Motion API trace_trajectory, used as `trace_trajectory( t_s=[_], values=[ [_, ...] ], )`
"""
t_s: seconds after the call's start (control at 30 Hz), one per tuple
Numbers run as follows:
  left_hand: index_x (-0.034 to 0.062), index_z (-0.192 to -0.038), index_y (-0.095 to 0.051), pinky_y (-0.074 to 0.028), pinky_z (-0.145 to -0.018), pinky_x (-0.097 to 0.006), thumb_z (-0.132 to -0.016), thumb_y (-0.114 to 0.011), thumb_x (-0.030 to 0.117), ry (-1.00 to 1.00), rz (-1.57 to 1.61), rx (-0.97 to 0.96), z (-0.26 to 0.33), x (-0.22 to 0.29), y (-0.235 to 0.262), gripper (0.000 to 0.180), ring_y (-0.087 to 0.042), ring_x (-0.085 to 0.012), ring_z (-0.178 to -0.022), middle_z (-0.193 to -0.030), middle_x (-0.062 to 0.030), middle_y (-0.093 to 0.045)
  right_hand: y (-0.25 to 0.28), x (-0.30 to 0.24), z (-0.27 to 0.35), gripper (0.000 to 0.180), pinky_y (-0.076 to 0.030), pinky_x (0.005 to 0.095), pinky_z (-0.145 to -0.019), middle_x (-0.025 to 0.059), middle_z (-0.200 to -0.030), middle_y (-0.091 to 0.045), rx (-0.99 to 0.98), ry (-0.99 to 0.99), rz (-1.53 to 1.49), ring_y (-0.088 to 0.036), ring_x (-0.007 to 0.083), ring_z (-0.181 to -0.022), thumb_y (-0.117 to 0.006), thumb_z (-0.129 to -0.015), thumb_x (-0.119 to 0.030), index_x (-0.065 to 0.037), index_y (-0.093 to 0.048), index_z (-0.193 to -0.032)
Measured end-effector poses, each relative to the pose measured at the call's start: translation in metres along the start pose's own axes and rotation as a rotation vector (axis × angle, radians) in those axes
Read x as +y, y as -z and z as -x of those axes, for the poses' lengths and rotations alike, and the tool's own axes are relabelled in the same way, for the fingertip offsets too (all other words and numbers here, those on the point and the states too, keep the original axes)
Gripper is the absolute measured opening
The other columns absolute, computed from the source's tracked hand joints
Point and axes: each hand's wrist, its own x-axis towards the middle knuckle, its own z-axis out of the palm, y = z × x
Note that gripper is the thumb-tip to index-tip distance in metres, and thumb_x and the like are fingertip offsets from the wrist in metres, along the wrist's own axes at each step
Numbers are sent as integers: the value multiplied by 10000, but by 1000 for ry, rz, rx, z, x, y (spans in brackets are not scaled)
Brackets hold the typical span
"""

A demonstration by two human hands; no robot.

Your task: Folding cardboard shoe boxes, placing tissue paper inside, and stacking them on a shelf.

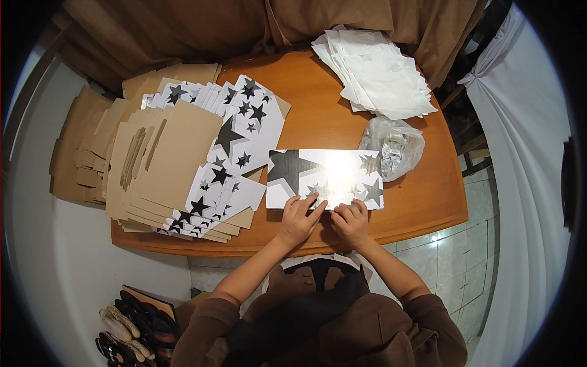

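Note:
A shallow cardboard box (333, 174), white with black and grey stars, lies closed on the table in front of me, its glossy top catching a bright glare. At its near edge, my left hand (298, 221) rests with bent fingers over the top and the thumb side toward the middle. My right hand (350, 225) grips the same edge a little to the right, its fingers curled more tightly. A narrow gap separates the two hands. The fingertips below the edge are partly hidden.
Flat cardboard box blanks (183, 147), some plain brown and some star-printed, lie piled on the left of the wooden table (422, 202). White paper sheets (382, 73) form a stack at the back right. A clear plastic bag (408, 147) of small packets touches the box's right side.

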Motion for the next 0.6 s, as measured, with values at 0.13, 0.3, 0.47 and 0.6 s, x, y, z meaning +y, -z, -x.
trace_trajectory(
  t_s=[0.13, 0.3, 0.47, 0.6],
  values=[
    [146, -1135, -626, -392, -829, -410, -739, -714, 221, -3, -105, -52, -2, 1, 0, 413, -540, -225, -894, -1139, -73, -569, 10, 5, -16, 163, -362, 487, -961, 12, -881, -596, -167, -9, -69, -580, 175, -894, -640, -746, -199, -130, -614, -892],
    [158, -1095, -632, -348, -824, -434, -740, -705, 326, 95, -184, -104, -20, 19, 0, 399, -487, -222, -869, -1121, -49, -569, 16, 60, -81, 337, -263, 544, -1043, 98, -1066, -569, -257, -98, -87, -518, 272, -1074, -615, -820, -305, -87, -567, -1072],
    [164, -1050, -628, -349, -902, -484, -756, -681, 335, 125, -301, -178, -22, 24, 3, 344, -511, -238, -953, -1077, -51, -569, -6, 106, -99, 429, -234, 579, -1048, 171, -1128, -569, -536, -265, 21, -536, 318, -1087, -548, -868, -359, -53, -525, -1168],
    [163, -1044, -627, -349, -956, -481, -787, -633, 283, 115, -357, -180, -14, 41, 11, 283, -516, -227, -1035, -1107, -46, -570, -2, 107, -70, 432, -314, 534, -1007, 196, -960, -617, -419, -176, 77, -573, 370, -960, -577, -840, -360, -31, -545, -1117]
  ],
)
